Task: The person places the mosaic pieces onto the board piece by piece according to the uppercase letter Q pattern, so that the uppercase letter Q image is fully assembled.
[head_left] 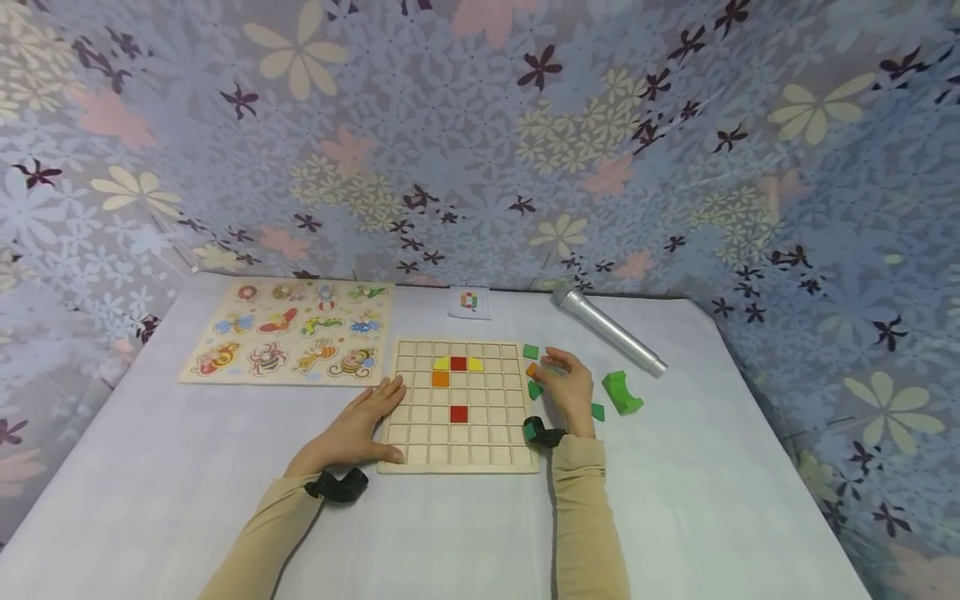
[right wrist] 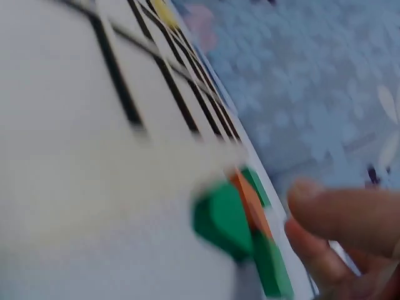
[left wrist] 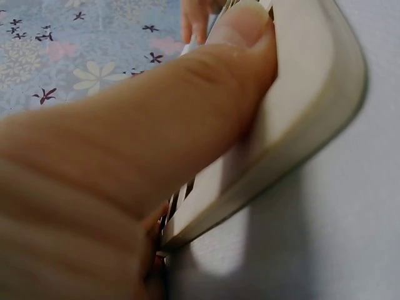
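Left hand [head_left: 352,432] lies spread on the board's [head_left: 481,435] left edge; right hand [head_left: 570,387], fingers apart, is just beside the orange block [head_left: 532,370] on the tabletop [head_left: 465,542] by the board's far-right corner

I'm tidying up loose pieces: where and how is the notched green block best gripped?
Probably across the middle of the notched green block, coming from above: fingers in the curved notch on its right side, thumb against the opposite side. The notch makes that middle look slimmest, and no other piece touches it there. The right hand is nearer.
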`<state>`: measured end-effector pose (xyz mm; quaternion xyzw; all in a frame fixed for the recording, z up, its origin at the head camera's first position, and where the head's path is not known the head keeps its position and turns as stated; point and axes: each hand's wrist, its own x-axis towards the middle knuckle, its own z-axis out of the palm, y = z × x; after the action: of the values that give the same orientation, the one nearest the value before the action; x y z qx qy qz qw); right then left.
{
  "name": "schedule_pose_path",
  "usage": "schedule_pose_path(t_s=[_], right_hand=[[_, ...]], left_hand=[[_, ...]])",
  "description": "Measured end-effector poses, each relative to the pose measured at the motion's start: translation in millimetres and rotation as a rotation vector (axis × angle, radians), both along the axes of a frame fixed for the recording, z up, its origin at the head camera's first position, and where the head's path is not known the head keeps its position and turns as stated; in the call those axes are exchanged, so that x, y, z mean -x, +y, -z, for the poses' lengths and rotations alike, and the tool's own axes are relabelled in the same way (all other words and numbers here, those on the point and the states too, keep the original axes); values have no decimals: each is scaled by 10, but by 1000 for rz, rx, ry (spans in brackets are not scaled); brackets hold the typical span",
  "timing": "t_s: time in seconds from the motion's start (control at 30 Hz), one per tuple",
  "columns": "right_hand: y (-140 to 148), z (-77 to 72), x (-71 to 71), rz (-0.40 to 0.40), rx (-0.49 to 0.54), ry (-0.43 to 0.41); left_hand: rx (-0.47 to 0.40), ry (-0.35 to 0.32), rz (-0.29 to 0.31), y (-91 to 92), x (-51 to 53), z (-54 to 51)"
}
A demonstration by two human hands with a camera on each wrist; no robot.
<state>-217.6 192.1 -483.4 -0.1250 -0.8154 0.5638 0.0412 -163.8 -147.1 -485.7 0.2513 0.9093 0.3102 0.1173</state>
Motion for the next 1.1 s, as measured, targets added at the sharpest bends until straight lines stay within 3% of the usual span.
schedule_pose_path(t_s=[0.23, 0.57, 0.87, 1.1], right_hand=[[88, 48, -21, -35, -160, -18], [15, 36, -18, -48, -223, -22], [6, 5, -11, 63, -100, -30], [-127, -120, -3, 18, -16, -43]], left_hand=[[-11, 17, 7, 3, -5, 8], [-2, 0, -7, 6, -9, 17], [-10, 19, 5, -4, -19, 5], [-12, 9, 5, -4, -16, -10]])
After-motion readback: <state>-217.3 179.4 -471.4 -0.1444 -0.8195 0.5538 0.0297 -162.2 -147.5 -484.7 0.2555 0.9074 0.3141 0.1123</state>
